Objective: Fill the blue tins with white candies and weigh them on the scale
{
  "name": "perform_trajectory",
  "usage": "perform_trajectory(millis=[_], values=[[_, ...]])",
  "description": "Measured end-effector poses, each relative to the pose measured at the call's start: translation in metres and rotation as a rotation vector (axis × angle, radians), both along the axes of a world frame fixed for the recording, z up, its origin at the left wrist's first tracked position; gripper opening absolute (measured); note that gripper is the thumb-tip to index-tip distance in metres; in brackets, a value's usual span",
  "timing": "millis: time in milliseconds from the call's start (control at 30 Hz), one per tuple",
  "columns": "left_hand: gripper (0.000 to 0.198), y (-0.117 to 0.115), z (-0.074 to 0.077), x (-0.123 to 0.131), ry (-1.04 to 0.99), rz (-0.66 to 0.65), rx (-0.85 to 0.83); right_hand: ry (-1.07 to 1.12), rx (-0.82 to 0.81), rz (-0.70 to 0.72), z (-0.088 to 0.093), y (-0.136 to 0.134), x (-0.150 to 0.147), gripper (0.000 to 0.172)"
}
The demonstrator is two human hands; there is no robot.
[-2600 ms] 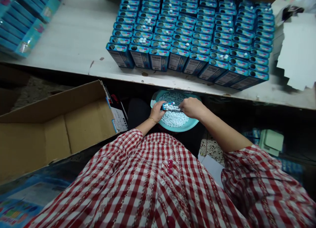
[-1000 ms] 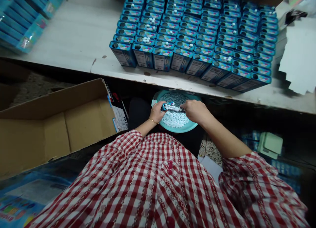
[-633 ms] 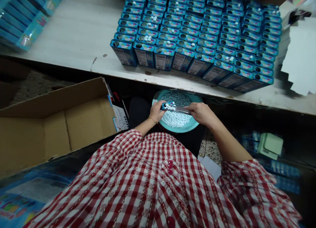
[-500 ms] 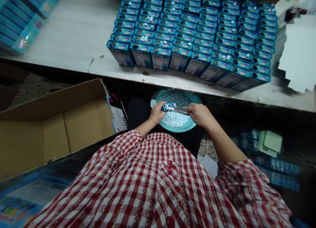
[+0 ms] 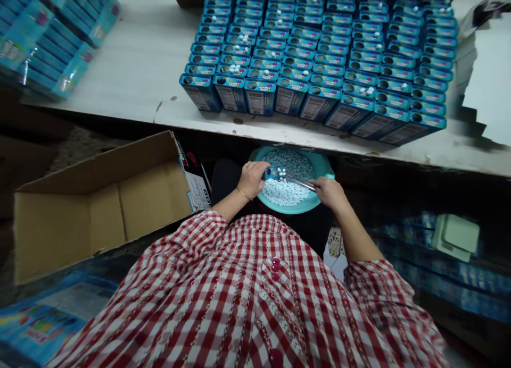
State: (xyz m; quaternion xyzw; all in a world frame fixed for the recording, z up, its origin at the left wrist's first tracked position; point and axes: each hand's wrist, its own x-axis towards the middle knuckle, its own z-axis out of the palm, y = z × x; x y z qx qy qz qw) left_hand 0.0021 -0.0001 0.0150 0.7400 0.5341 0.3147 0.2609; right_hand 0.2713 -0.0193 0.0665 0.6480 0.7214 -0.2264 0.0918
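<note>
My left hand (image 5: pixel 252 180) is closed around a small blue candy box (image 5: pixel 270 172), held over a turquoise basin (image 5: pixel 328 168). Pale candies (image 5: pixel 285 191) fill much of the basin. Several white candies lie at the box's right end, beside the tip of a shiny metal-looking scoop (image 5: pixel 301 182). The scoop's handle end is in the closed fingers of my right hand (image 5: pixel 330 191), at the basin's right side. Its exact shape is hard to make out.
On the white table (image 5: pixel 147 54) ahead, rows of blue candy boxes (image 5: pixel 291 91) stand, some with loose candies on top. Packed blue boxes (image 5: pixel 56 65) lie at the far left. An open cardboard box (image 5: pixel 107 208) is to my left. A pale green device (image 5: pixel 456 235) sits at right.
My right hand and the scoop have drawn slightly right, away from the blue box. The candies at the box's opening have shifted. The whole view has turned a little.
</note>
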Motion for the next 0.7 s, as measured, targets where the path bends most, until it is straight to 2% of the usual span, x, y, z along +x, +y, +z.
perform_trajectory(millis=[100,233,367,567,700], values=[[0.034,0.003,0.009,-0.009,-0.048,0.034,-0.002,-0.058,-0.084,0.001,-0.027,-0.002,-0.004,0.042],[0.034,0.001,0.02,-0.021,-0.209,0.065,0.075,-0.025,-0.126,0.022,-0.053,-0.005,-0.007,0.042],[0.036,0.008,0.028,-0.041,-0.301,0.249,0.084,-0.012,-0.121,0.039,-0.072,-0.006,-0.004,0.041],[0.041,0.054,0.045,-0.104,-0.406,0.47,0.15,0.059,-0.057,0.045,-0.093,-0.005,0.004,0.041],[0.045,0.096,0.052,-0.142,-0.448,0.483,0.173,0.095,-0.036,0.042,-0.095,-0.006,0.004,0.039]])
